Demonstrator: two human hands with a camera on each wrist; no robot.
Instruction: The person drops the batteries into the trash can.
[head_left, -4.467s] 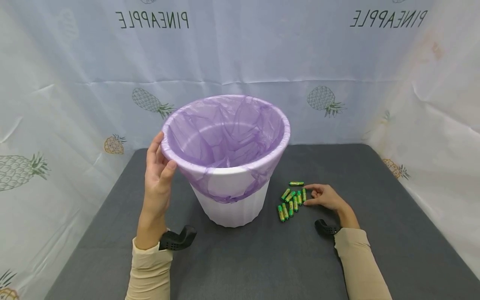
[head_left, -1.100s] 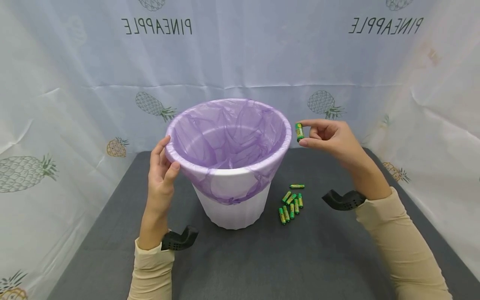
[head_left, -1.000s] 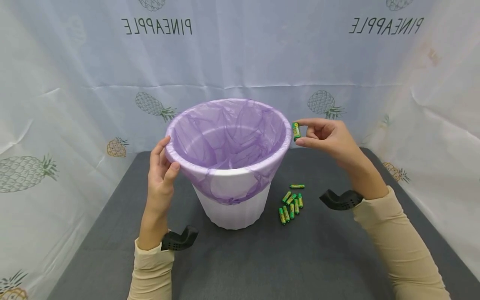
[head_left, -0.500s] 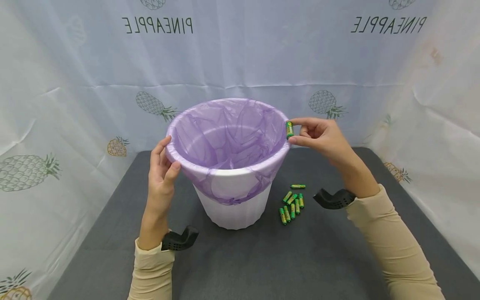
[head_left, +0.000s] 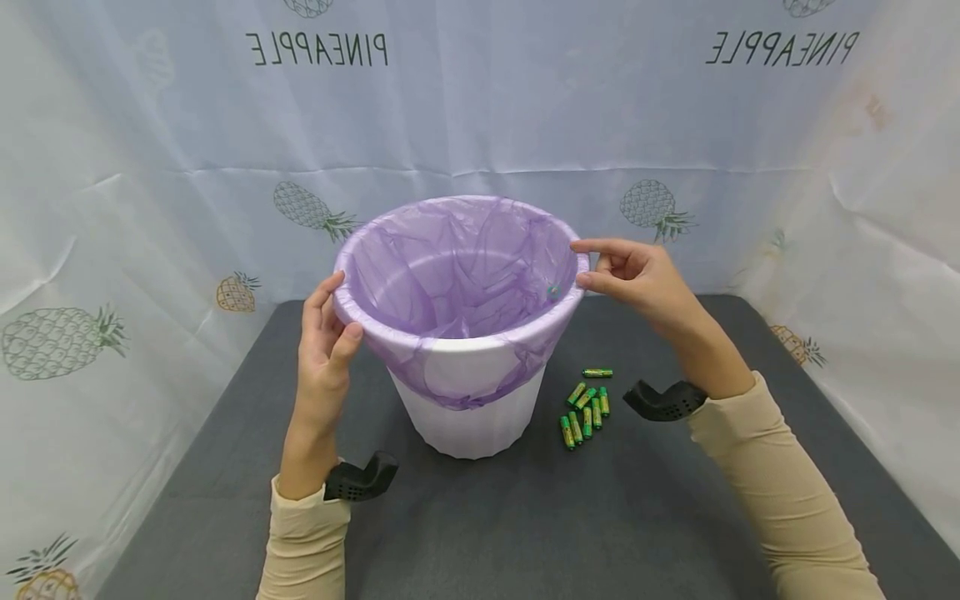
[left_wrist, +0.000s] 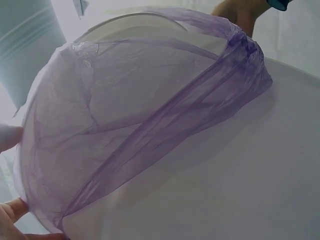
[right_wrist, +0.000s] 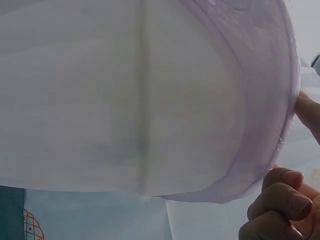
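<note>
Her left hand (head_left: 321, 348) grips the rim of the purple-lined white bin (head_left: 459, 329) while the right hand (head_left: 637, 279), fingers parted and empty, hovers at the opposite rim, a battery (head_left: 553, 290) falling inside.

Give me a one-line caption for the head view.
Left hand holds the purple-lined bin's rim; right hand open beside it; batteries on the table.

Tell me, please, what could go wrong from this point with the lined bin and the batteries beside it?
The right hand hovers at the bin rim with thumb and forefinger apart; a blurred battery is falling just inside, so later drops this near the edge might miss. The purple liner hangs loosely and could slip off the rim. The left hand alone steadies the bin. The loose batteries could roll on the table.
</note>
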